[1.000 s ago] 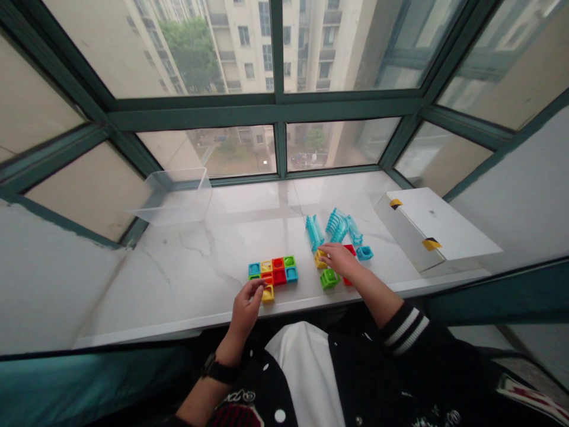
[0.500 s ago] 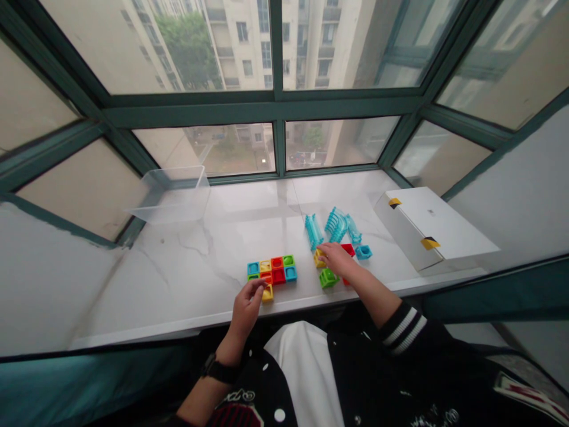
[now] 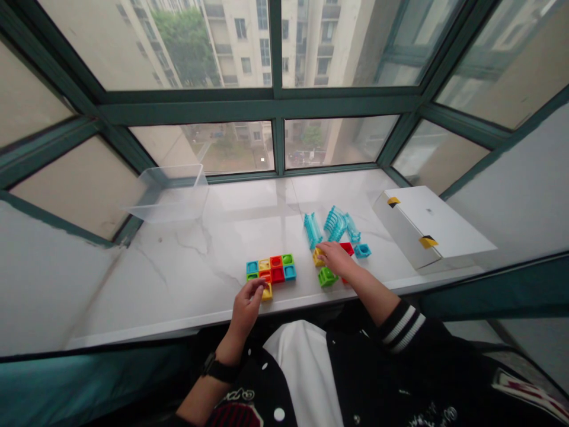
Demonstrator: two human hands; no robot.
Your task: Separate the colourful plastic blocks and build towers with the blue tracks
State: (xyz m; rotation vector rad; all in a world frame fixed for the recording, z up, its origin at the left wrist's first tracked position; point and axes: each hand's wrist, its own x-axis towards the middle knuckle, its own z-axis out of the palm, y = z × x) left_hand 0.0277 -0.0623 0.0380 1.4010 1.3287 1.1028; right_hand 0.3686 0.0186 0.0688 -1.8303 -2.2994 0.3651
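My left hand (image 3: pixel 246 301) is closed, thumb and fingertips together at the left edge of a yellow block (image 3: pixel 267 293). Whether the fingers grip anything is hidden. That block sits at the near side of a group of coloured toy blocks (image 3: pixel 277 273) in red, blue, green and yellow, set side by side. My right hand (image 3: pixel 334 257) has its fingers closed on another yellow block (image 3: pixel 317 257), partly covering it. Just below lies a green block (image 3: pixel 328 277). Red blocks (image 3: pixel 347 248) show beyond and under my right hand, with a blue block (image 3: pixel 363 251) to the right.
Translucent blue track pieces (image 3: pixel 335 223) lie behind my right hand. A white box (image 3: pixel 444 225) with yellow-black tabs stands at the right. At the left back is a clear plastic bin (image 3: pixel 178 201). Windows border the white marbled sill (image 3: pixel 200 261).
The view has shifted very slightly. Both hands and the blocks stay practically in place.
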